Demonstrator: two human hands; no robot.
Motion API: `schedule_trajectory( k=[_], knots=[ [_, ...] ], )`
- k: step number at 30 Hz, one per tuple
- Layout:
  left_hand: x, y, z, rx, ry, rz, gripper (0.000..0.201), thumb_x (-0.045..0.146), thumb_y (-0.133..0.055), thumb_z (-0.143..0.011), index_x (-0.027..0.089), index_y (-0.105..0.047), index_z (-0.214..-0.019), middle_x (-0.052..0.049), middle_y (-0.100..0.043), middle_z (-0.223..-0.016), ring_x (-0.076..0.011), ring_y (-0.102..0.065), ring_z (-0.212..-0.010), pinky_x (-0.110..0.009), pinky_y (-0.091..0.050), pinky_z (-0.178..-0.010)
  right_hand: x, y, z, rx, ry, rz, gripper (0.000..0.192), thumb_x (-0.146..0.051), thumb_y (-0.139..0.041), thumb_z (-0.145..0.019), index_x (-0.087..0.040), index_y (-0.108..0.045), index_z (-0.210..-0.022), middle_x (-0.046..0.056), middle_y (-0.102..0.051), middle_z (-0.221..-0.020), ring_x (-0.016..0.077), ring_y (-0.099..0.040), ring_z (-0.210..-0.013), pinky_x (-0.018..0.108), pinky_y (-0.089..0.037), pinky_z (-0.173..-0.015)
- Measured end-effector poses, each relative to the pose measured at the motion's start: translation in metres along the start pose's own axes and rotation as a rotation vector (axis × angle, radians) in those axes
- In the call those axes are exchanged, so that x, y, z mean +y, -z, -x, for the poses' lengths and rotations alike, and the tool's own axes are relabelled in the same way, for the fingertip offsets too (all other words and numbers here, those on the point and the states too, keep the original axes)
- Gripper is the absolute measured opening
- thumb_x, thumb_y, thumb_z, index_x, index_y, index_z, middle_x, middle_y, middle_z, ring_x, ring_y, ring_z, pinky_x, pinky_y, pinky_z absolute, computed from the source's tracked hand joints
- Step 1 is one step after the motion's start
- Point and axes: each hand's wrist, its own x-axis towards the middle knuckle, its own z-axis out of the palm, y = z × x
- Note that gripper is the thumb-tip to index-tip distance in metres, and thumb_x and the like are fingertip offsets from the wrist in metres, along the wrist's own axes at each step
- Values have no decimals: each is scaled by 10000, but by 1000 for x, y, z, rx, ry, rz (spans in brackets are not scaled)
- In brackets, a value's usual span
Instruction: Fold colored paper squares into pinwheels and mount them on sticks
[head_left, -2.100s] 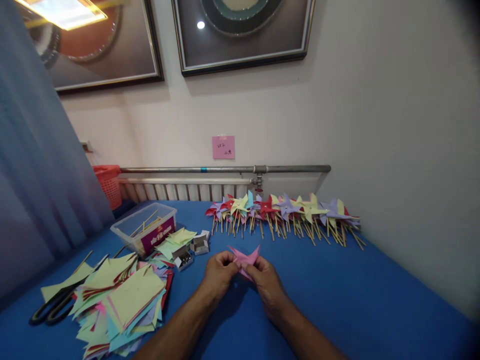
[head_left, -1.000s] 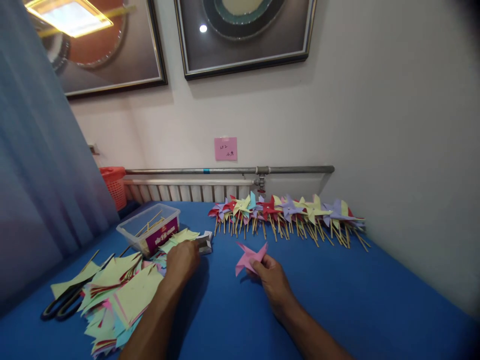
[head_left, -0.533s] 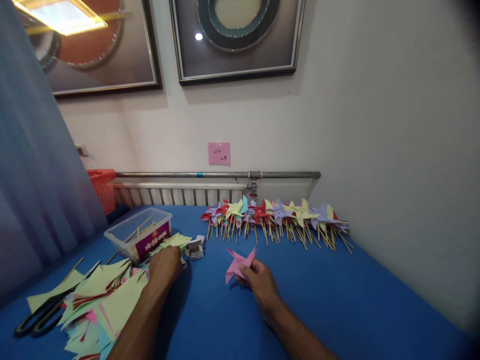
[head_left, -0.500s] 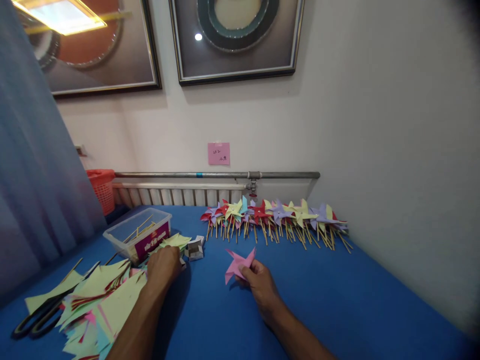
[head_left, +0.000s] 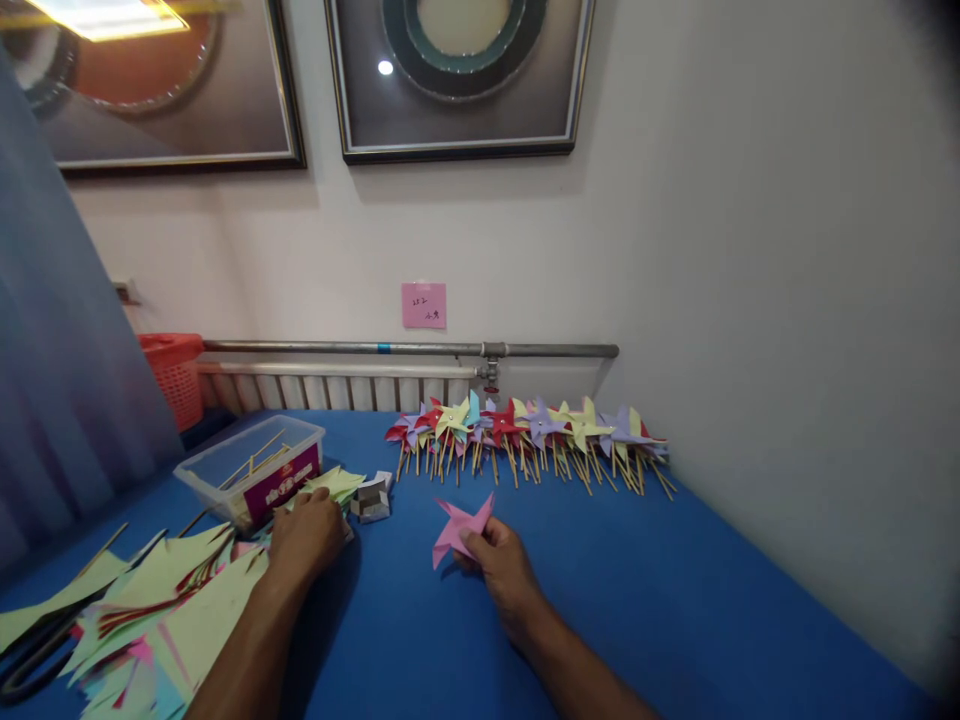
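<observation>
While the right hand (head_left: 501, 566) pinches the pink paper pinwheel (head_left: 457, 525) between thumb and fingertips, the folded head stands just clear of the blue table (head_left: 675, 600), a little past the knuckles at 11 o'clock. Its fingers are curled closed on the paper, near the middle of the table.

At 9 o'clock from that hand, well apart, the left hand (head_left: 306, 538) lies knuckles-up with its fingers bent down over a small box at the edge of the paper squares — the fingertips are hidden, so I cannot tell whether they grip anything. Just beside it at 1 o'clock sits a small open grey box (head_left: 371, 499), and at 12 o'clock a few light green squares (head_left: 334, 483).

Outward at 10 o'clock stands a clear plastic tub (head_left: 251, 470) with wooden sticks inside and a purple label on its side. At 7 o'clock from the left hand spreads a loose heap of cut paper squares (head_left: 157, 610) — mostly pale yellow-green, some pink, red and blue.

At 12 o'clock, along the far edge of the table, a row of finished pinwheels (head_left: 525, 435) on sticks lies below the metal pipe (head_left: 405, 348). An orange basket (head_left: 174, 375) stands at the far left corner.
</observation>
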Motion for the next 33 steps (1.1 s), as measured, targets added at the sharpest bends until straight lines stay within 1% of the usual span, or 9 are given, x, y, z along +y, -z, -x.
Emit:
schedule_trajectory(
  k=[6, 12, 16, 20, 23, 28, 33],
  knots=[
    [3, 2, 0, -62, -10, 31, 335, 213, -420, -910, 172, -750, -957, -180, -709, -1145, -356, -603, -1149, -508, -469, -891, -2, -2, 2, -14, 22, -15, 306, -402, -804, -661, -141, -701, -784, 8, -675, -672, 125, -576, -578, 260, -475, -613],
    [6, -1, -1, -39, -9, 25, 333, 142, -438, -887, 176, -757, -978, -183, -711, -1134, -332, -613, -1136, -472, -474, -902, -4, -3, 3, -9, 18, -17, 311, -415, -805, -652, -151, -706, -783, 26, -688, -694, 150, -601, -616, 270, -481, -618],
    [7, 0, -1, -63, 0, 52, 314, 190, -441, -897, 184, -751, -945, -169, -715, -1107, -332, -626, -1114, -463, -480, -875, -7, -4, 6, -16, 12, -12, 263, -388, -789, -662, -160, -709, -767, 18, -680, -692, 151, -602, -622, 276, -491, -643],
    [8, 0, 0, -55, -27, 36, 308, 242, -449, -911, 191, -751, -947, -169, -707, -1112, -334, -629, -1118, -444, -483, -861, -7, -4, 5, 0, 14, -23, 255, -369, -795, -663, -150, -710, -763, 18, -681, -698, 136, -587, -598, 271, -483, -633],
    [8, 1, 0, -55, -35, 40, 306, 237, -448, -912, 178, -743, -971, -183, -705, -1103, -341, -630, -1114, -458, -480, -871, -4, -2, 3, -2, 19, -9, 268, -384, -792, -672, -147, -704, -761, 8, -665, -660, 130, -571, -576, 271, -473, -625],
    [7, 5, 0, -94, -18, 103, 245, 200, -483, -867, 209, -728, -887, -149, -714, -1108, -334, -621, -1117, -454, -475, -864, 0, 0, 1, 2, 11, -8, 304, -401, -800, -659, -147, -710, -799, 17, -682, -697, 134, -583, -588, 265, -463, -614],
    [7, 4, 0, -67, -27, 100, 308, 216, -431, -918, 165, -732, -958, -183, -713, -1090, -332, -632, -1096, -446, -480, -865, 0, 1, 0, 5, -4, 5, 292, -395, -797, -654, -151, -709, -787, 9, -678, -678, 136, -586, -582, 261, -454, -597]
  ],
)
